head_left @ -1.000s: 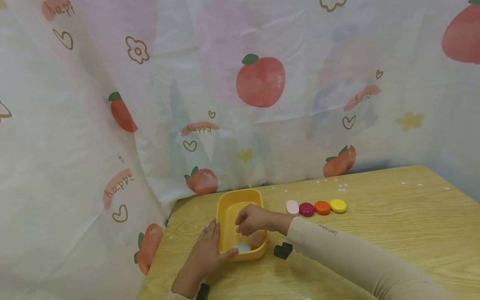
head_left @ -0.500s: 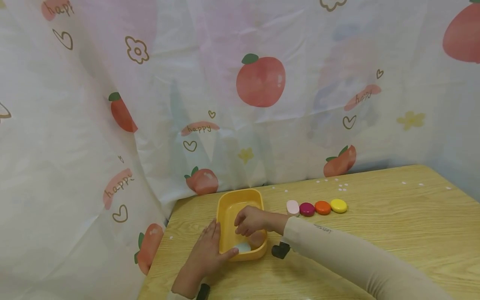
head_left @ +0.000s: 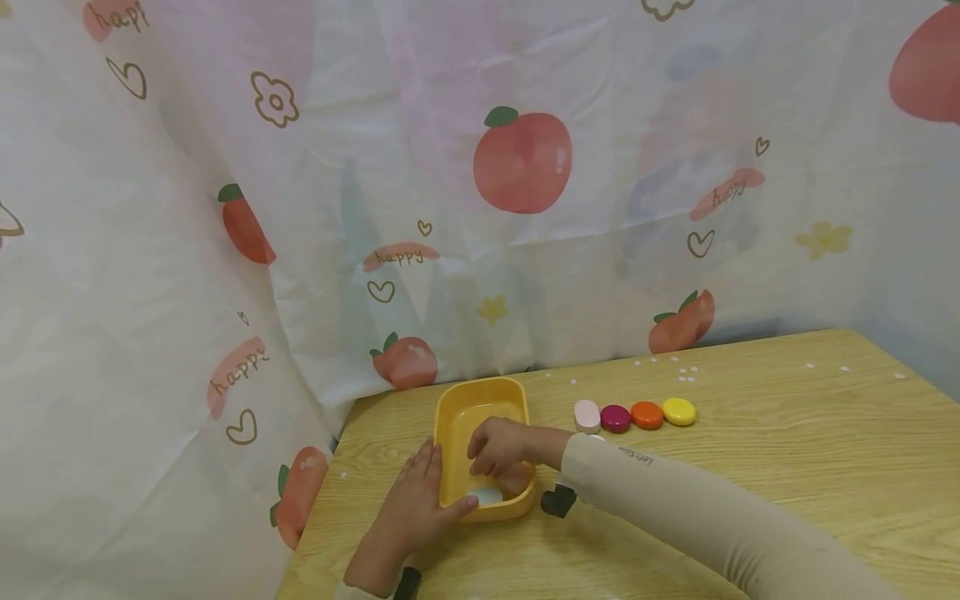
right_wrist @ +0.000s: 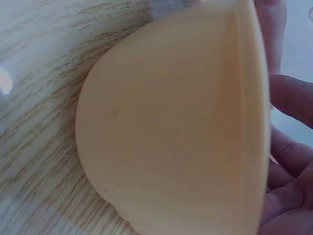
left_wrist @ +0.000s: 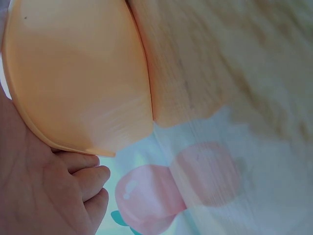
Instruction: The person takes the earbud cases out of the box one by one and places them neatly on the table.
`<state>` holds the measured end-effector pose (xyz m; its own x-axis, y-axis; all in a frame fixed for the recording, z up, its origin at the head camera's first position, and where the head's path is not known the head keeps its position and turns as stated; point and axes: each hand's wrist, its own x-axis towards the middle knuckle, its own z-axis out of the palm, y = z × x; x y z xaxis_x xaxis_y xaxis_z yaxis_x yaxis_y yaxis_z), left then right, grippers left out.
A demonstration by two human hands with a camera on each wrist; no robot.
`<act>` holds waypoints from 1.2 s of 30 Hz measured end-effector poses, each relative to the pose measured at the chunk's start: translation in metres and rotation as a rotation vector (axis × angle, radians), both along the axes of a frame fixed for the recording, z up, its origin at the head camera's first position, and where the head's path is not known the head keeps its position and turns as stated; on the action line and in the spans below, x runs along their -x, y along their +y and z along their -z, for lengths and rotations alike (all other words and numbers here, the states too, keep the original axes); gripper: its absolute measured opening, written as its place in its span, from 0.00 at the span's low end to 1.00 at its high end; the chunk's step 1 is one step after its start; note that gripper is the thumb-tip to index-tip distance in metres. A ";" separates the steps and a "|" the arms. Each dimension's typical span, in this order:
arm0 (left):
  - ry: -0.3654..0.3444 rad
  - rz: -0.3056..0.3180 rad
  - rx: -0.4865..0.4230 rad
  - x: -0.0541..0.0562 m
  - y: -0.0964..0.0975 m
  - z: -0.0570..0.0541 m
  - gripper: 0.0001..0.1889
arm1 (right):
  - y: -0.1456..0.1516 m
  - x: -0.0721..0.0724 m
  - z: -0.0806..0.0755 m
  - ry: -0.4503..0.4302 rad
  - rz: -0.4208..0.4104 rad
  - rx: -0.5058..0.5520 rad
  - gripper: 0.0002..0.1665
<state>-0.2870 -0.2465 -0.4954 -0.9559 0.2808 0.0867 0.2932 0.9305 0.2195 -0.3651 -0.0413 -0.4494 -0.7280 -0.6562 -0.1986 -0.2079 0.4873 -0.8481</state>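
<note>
A yellow plastic box without a lid sits on the table. My left hand holds its near left corner, thumb over the near rim and fingers along the left side. In the left wrist view those fingers are bent right at the rim. My right hand reaches down inside the box with bent fingers; I cannot tell whether they hold anything. A pale whitish piece lies in the near end beside the left thumb. A dull pinkish rounded piece is just below the right hand, partly hidden by it.
Right of the box, a row of small rounded pieces stands on the wooden table: pale pink, magenta, orange and yellow. White specks lie farther back. A printed curtain hangs behind.
My right hand has sunk slightly deeper into the box, nearer the pinkish piece, and its sleeve has shifted left, baring a bit of white behind it. The left hand stays put.
</note>
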 end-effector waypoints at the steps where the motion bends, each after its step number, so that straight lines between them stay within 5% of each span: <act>1: 0.001 0.000 -0.002 0.000 0.000 0.000 0.57 | 0.000 0.000 0.000 0.007 -0.002 -0.010 0.12; 22: 0.007 0.012 0.002 -0.001 0.000 -0.001 0.57 | -0.008 -0.005 0.004 0.021 -0.073 -0.118 0.14; 36: 0.015 0.004 0.011 0.000 -0.001 0.001 0.58 | -0.013 -0.005 0.008 0.170 -0.177 -0.271 0.12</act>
<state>-0.2871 -0.2471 -0.4969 -0.9534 0.2855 0.0976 0.3000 0.9317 0.2048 -0.3604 -0.0541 -0.4578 -0.6456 -0.7150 -0.2684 -0.4357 0.6335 -0.6394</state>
